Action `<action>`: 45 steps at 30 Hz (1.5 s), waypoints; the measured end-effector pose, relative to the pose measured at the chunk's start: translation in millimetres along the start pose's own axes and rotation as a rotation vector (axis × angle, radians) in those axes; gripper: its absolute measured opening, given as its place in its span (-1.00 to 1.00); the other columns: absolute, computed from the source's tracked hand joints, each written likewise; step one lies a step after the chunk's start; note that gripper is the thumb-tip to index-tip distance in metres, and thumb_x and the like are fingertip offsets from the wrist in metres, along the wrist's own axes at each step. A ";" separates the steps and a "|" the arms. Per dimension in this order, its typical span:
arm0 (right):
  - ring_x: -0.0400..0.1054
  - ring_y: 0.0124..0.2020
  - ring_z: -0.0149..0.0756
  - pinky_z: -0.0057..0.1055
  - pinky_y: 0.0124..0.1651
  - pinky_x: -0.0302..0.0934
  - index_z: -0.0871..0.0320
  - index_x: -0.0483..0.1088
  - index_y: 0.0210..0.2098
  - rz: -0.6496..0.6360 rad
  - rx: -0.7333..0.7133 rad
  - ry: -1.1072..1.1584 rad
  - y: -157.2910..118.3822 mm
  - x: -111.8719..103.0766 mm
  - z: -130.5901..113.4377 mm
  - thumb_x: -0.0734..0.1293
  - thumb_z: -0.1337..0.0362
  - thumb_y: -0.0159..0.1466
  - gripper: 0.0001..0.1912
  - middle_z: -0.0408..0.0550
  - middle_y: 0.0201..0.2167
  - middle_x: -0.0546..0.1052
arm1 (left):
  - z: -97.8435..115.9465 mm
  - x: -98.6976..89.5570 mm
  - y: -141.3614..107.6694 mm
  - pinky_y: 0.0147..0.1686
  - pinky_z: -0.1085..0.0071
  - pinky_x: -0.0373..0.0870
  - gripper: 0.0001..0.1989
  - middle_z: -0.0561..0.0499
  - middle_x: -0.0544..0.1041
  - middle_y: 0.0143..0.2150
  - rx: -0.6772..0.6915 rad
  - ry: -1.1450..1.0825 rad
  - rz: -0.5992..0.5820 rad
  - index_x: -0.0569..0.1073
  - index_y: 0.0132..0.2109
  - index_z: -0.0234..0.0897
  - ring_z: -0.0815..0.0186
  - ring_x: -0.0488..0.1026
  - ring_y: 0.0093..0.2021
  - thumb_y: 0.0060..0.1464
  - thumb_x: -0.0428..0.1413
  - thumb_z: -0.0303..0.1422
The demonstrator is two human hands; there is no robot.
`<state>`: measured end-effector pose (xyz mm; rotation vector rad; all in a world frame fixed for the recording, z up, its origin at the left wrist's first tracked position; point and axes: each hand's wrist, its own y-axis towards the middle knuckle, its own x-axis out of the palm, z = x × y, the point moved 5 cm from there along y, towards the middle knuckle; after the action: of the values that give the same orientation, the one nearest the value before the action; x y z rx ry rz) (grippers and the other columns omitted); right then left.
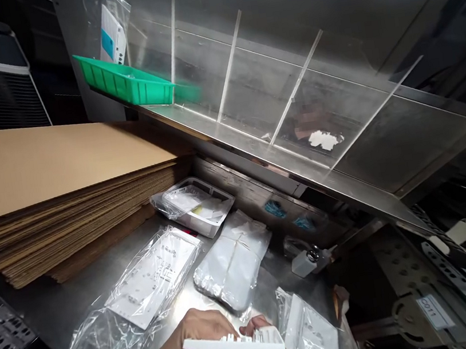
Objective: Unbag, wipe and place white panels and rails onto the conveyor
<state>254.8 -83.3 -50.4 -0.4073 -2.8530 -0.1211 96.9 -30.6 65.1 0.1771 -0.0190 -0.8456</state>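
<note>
Near the bottom centre, my left hand (pixel 200 329) is closed around the left part of a white plastic part (pixel 235 347), its fingers behind and under it. My right hand (pixel 258 326) grips the right part of the same piece, with fingertips at its upper edge. Small raised shapes stand along the part's top side. Behind it lies a stack of clear plastic bags (pixel 234 261), tied across. Left of the stack, a bagged white panel (pixel 156 277) with cutouts rests on the steel table (pixel 57 314). Another bagged white panel (pixel 311 331) lies just right of my hands.
A tall stack of cardboard sheets (pixel 49 165) fills the left. Behind the bags sit a white tray (pixel 209 224) and a small white bottle (pixel 304 263). A steel shelf (pixel 228 140) with clear dividers crosses above, holding a green bin (pixel 125 85). Machinery (pixel 408 311) stands right.
</note>
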 end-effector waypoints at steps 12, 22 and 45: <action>0.45 -0.20 -0.34 -0.56 -0.41 0.37 0.16 0.46 -0.22 -0.032 0.560 0.859 -11.6 52.2 -28.6 0.37 0.04 0.09 -0.63 -0.04 -0.20 0.56 | -38.7 7.9 29.3 -0.46 0.36 0.41 -0.42 -0.15 0.58 -0.40 -0.591 -1.228 0.181 0.45 -0.14 -0.44 0.20 0.49 -0.51 0.00 0.03 0.05; 0.44 -0.55 -0.61 -0.80 -0.55 0.27 0.16 0.38 -0.11 0.053 0.652 1.132 -2.9 39.5 -37.9 0.38 0.25 0.14 -0.68 -0.14 -0.27 0.59 | -71.3 19.4 14.0 -0.46 0.36 0.42 -0.60 -0.02 0.50 -0.47 -0.727 -1.104 0.551 0.43 -0.27 -0.35 0.28 0.44 -0.46 -0.11 0.21 -0.09; 0.39 -0.54 -0.39 -0.55 -0.65 0.28 0.20 0.28 -0.12 -0.025 0.270 0.269 -13.6 59.9 -52.4 0.39 0.15 0.12 -0.59 -0.10 -0.45 0.46 | -66.0 5.8 -3.8 -0.41 0.42 0.32 -0.61 -0.06 0.58 -0.39 -0.488 -0.532 0.144 0.48 -0.08 -0.33 0.27 0.43 -0.43 0.13 -0.01 -0.14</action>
<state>207.9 -86.7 15.3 -0.2750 -2.5623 0.1894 103.7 -27.6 -0.8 -0.5058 -0.3171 -0.7115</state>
